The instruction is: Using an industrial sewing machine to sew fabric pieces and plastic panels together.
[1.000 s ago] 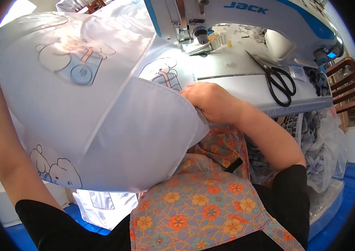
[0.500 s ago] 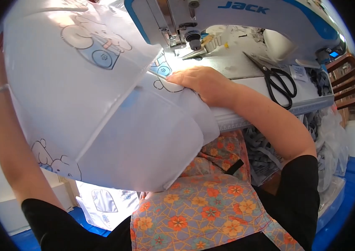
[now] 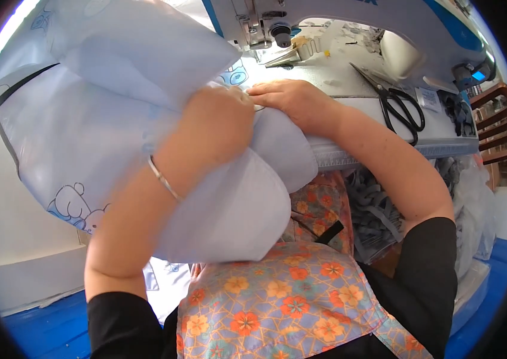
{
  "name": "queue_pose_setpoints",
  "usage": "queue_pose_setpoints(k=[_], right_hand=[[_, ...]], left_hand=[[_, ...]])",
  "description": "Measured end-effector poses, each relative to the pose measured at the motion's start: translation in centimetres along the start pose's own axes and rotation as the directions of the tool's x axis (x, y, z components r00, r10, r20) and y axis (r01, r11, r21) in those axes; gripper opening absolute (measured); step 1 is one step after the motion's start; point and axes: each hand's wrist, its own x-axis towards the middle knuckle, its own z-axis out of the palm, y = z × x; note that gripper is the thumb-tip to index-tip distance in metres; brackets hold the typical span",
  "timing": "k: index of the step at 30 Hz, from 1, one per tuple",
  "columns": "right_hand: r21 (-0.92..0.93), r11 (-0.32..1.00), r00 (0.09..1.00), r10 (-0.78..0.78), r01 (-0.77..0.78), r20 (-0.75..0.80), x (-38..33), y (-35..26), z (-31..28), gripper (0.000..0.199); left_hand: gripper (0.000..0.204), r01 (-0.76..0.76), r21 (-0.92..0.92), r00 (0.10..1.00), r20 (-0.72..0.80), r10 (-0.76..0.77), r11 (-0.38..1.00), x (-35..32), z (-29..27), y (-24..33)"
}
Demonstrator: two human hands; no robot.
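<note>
A large piece of white, sheer-looking fabric point(image 3: 80, 122) with blue cartoon animal prints spreads across the left and hangs toward my lap. My left hand point(image 3: 220, 119), a bracelet on its wrist and slightly blurred, is curled closed on the fabric just in front of the sewing machine point(image 3: 337, 15). Right beside it, my right hand point(image 3: 295, 105) lies on the fabric with fingers stretched toward the left hand. A printed blue patch of the cloth shows beyond the hands, below the machine's needle area. The left fingertips are mostly hidden.
Black-handled scissors point(image 3: 403, 113) lie on the white machine table point(image 3: 340, 87), right of my right hand. Small scraps lie under the machine arm. Strips and clear plastic bags point(image 3: 469, 209) fill the space below right. A wooden chair point(image 3: 495, 119) stands behind. A flowered apron point(image 3: 277, 299) covers my lap.
My left hand has swung from the far left edge in to the middle, beside my right hand. The fabric has folded over and bunched there. My right hand has barely moved.
</note>
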Motion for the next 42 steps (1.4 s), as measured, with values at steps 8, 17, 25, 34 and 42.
queue_pose_setpoints(k=[8,17,25,34,42], right_hand=[[-0.223,0.975,0.999,-0.004,0.013,0.04,-1.0,0.5,-0.6,0.037],[-0.222,0.975,1.0,0.021,-0.023,-0.01,-0.3,1.8,-1.1,0.032],[-0.305,0.952,1.0,0.016,-0.012,0.013,-0.4,2.1,-1.7,0.033],[-0.346,0.936,0.996,-0.047,0.069,0.072,0.1,1.8,-2.9,0.037],[-0.374,0.926,0.998,-0.021,0.045,0.067,0.0,1.3,-2.6,0.037]], left_hand=[[0.026,0.106,-0.239,0.894,-0.403,-0.198,0.965,-0.4,4.8,2.6],[0.028,0.094,-0.305,0.869,-0.439,-0.227,0.948,1.8,5.5,1.7],[0.024,0.064,-0.366,0.886,-0.407,-0.221,0.929,3.3,6.0,0.4],[0.029,-0.007,-0.387,0.877,-0.446,-0.18,0.922,4.6,7.0,-1.7],[0.027,-0.037,-0.39,0.907,-0.399,-0.132,0.92,5.5,7.7,-3.8]])
